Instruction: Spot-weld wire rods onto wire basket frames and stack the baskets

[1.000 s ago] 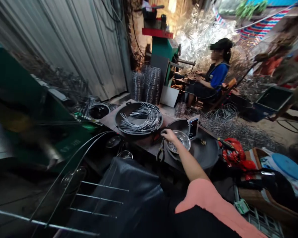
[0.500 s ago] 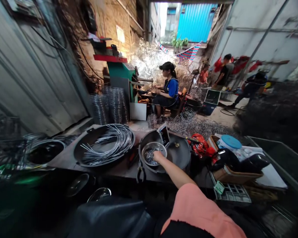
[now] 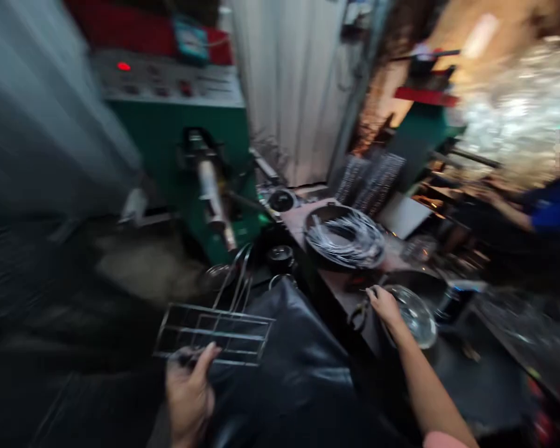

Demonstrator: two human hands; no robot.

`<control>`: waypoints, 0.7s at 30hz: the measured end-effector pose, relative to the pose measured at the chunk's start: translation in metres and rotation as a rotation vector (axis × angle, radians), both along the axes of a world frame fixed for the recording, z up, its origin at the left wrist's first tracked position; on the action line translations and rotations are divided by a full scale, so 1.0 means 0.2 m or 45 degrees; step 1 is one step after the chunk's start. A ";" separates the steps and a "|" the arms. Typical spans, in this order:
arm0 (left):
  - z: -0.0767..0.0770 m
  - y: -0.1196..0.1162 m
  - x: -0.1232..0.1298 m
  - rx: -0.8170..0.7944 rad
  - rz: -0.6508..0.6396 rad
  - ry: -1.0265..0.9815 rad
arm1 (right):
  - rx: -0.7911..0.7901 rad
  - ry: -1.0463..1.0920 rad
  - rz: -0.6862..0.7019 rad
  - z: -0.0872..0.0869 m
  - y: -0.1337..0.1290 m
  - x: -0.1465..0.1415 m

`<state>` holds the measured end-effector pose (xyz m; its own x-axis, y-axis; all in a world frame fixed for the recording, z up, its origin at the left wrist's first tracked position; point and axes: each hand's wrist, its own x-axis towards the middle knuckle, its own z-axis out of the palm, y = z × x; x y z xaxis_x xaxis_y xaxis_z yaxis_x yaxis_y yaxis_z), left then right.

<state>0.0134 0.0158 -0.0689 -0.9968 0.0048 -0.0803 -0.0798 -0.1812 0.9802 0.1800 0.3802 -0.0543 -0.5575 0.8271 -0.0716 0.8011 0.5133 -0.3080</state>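
Observation:
My left hand (image 3: 191, 382) grips the lower edge of a metal wire rack (image 3: 240, 336), thumb on top. The rack is tilted over my lap, and several bent wires rise from its far side. Out to the right, my right hand (image 3: 383, 305) is closed in a pinch beside a round metal bowl (image 3: 415, 314). A small, thin metal piece seems to stick out from its fingertips, blurred. A pair of pliers (image 3: 358, 316) lies just left of this hand. The bowl stands in a larger dark pan (image 3: 483, 379).
A green machine (image 3: 144, 134) with a rod-like electrode arm (image 3: 212, 196) stands ahead on the left. A round pan (image 3: 310, 239) of bundled wires (image 3: 350, 239) sits on the bench. A co-worker in a blue sleeve (image 3: 557, 205) sits at right. Dark sheeting (image 3: 289, 348) covers my lap.
My view has swung left, bringing the green machine, my left hand and the wire rack into sight. My right hand has come out of the bowl to its left side.

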 end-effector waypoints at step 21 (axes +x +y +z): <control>-0.06 -0.16 -0.03 0.149 0.014 0.005 | -1.316 1.106 0.755 0.10 -0.90 -1.07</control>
<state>0.0082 -0.0170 -0.0819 -0.9971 0.0029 -0.0755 -0.0730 -0.2950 0.9527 -0.0332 0.2004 -0.0344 -0.9648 0.2581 0.0514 -0.0662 -0.0490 -0.9966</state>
